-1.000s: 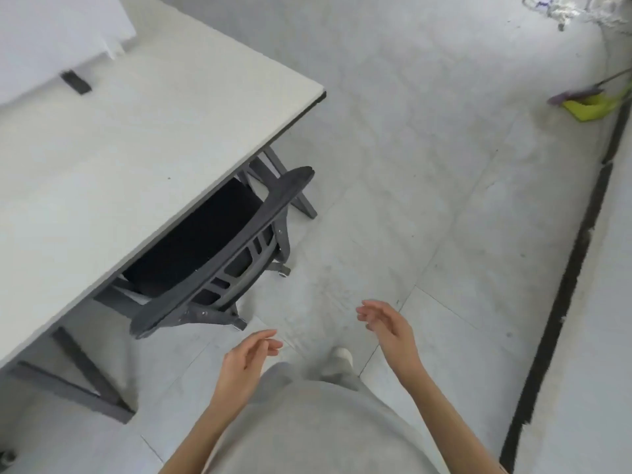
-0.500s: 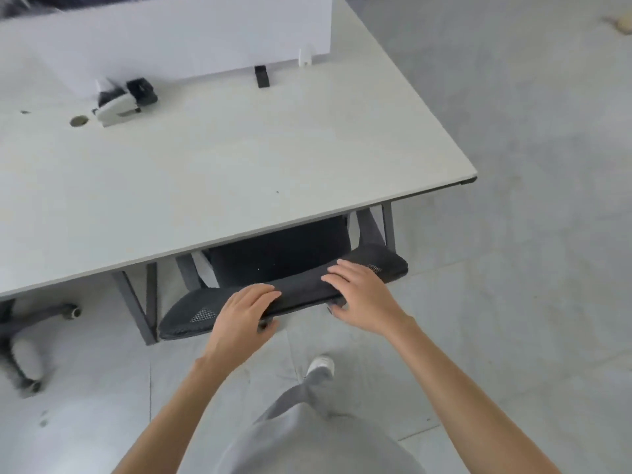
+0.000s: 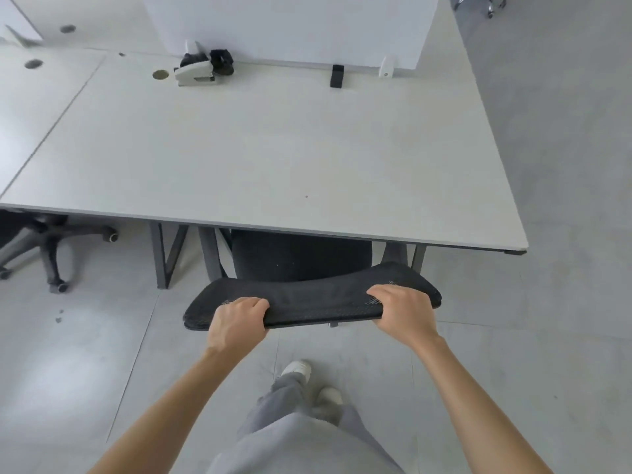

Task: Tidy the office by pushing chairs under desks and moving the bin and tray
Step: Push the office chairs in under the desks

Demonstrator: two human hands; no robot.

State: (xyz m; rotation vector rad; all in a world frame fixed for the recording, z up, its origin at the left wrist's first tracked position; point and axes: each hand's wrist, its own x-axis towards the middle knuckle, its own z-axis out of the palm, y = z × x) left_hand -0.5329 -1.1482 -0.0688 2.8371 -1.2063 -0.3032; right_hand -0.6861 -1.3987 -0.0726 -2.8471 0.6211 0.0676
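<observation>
While both hands (image 3: 237, 321) grip, chair backrest (image 3: 318, 299) under curled fingers (image 3: 384, 293)

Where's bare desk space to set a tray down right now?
Most of the desk is bare, from its near edge back to the divider panel. Crowded only at the back: a stapler-like gadget beside a cable hole and the panel's black bracket. Both hands, left hand and right hand, grip the chair back.
</observation>
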